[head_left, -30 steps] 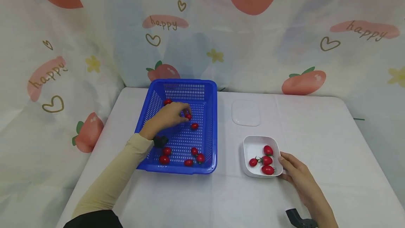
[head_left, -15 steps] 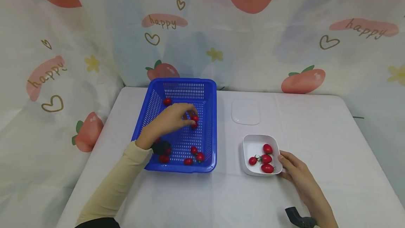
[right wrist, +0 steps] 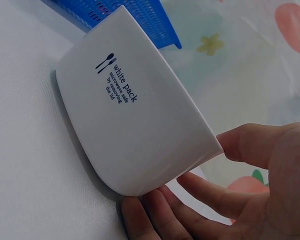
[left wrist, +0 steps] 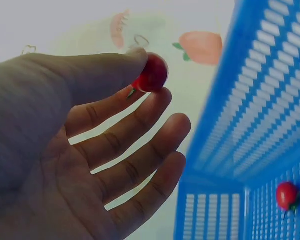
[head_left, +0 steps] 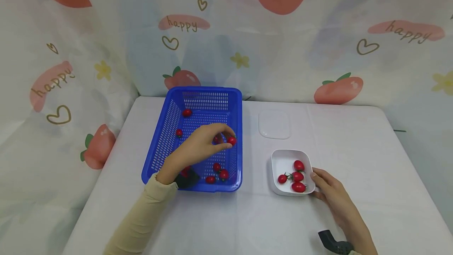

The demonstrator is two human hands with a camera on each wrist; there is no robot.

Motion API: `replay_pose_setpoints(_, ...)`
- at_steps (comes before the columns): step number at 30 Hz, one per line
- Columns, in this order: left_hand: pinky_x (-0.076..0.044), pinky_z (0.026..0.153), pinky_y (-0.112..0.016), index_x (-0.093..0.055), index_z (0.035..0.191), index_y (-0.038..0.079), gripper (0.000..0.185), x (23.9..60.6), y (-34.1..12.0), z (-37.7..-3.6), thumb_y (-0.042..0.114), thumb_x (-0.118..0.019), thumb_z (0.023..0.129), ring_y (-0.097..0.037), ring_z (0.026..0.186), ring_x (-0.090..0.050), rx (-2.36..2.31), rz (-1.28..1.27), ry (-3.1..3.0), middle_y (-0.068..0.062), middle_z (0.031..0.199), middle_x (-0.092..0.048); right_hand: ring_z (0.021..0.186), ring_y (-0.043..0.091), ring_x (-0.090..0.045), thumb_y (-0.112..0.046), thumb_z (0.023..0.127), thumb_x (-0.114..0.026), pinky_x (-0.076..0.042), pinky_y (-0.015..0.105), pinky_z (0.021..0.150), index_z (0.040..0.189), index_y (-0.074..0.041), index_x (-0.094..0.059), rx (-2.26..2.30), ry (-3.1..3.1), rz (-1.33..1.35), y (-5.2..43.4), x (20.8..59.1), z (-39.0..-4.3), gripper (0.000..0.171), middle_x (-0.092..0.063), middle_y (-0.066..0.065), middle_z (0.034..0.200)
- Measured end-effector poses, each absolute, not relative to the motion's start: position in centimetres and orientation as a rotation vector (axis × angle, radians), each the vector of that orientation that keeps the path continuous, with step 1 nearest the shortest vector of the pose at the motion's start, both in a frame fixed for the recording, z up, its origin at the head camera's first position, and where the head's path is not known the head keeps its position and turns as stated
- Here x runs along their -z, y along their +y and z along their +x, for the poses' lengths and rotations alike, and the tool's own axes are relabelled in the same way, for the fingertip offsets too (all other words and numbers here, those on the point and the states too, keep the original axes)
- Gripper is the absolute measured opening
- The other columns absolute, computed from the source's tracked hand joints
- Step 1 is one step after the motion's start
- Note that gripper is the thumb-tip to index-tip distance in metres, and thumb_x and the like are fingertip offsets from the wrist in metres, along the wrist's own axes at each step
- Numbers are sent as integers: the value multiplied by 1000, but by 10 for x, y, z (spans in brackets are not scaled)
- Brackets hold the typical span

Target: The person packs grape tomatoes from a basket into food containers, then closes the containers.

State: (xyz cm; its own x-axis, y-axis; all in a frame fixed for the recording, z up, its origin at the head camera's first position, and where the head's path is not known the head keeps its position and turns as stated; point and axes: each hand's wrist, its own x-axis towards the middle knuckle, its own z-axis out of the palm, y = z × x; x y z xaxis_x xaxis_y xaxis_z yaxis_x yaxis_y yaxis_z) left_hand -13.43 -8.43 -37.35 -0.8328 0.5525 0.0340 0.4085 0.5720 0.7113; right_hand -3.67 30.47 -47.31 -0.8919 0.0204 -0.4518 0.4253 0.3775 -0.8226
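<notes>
My left hand (head_left: 203, 145) pinches a red cherry tomato (head_left: 231, 141) between thumb and fingers, above the right side of the blue basket (head_left: 238, 109). In the left wrist view this cherry tomato (left wrist: 154, 73) shows its small green stem. My right hand (head_left: 337, 196) holds the white box (head_left: 274, 180) at its right side, thumb at the rim and fingers low on the wall, as the right wrist view shows. Several cherry tomatoes (head_left: 297, 176) lie in the box. More cherry tomatoes (head_left: 223, 174) are spread over the basket floor, some partly hidden behind my left hand and wrist.
A clear lid (head_left: 274, 124) lies flat on the white-covered table (head_left: 354, 141) behind the box. A printed curtain (head_left: 283, 58) hangs along the table's back and left. A dark strap (head_left: 334, 243) is on my right wrist. White table surface separates basket and box.
My left hand has moved right and towards me, lifting the cherry tomato from mid-basket to near its right wall. The basket's near-left corner is now uncovered. My right hand stays at the box.
</notes>
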Motion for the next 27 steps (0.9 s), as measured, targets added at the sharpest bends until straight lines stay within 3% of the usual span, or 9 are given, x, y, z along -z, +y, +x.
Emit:
replay_pose_setpoints(7, -58, 94, -37, -69, 127, 23, 27, 374, -64, -111, 28, -72, 100, -7, 99, -64, -1202, 799, 2572, 10, 115, -72, 125, 6, -52, -44, 112, -43, -55, 11, 89, 160, 3, -28, 1521, 2273, 381, 305, 474, -37, 69, -24, 28, 169)
replay_pose_setpoints(15, -56, 87, -22, -68, 129, 23, 28, 380, -38, -86, 27, -71, 101, -3, 97, -62, -1232, 880, 2509, 10, 118, -71, 120, -1, -52, -43, 112, -43, -56, 14, 90, 160, 3, -28, 1536, 2251, 389, 304, 474, -36, 69, -24, 27, 169)
replay_pose_setpoints(23, -55, 84, -18, -68, 128, 22, 28, 395, -10, -72, 27, -71, 101, -4, 97, -63, -1234, 978, 2552, 9, 120, -72, 104, -17, -49, -43, 112, -44, -56, 13, 89, 160, 4, -28, 1558, 2255, 372, 306, 477, -35, 69, -24, 28, 168)
replay_pose_setpoints(27, -50, 79, -12, -67, 128, 24, 28, 401, 6, -66, 28, -72, 100, -1, 96, -62, -1217, 1001, 2564, 11, 117, -72, 104, -19, -48, -44, 112, -44, -56, 14, 89, 160, 4, -28, 1554, 2258, 372, 307, 477, -36, 70, -23, 28, 168)
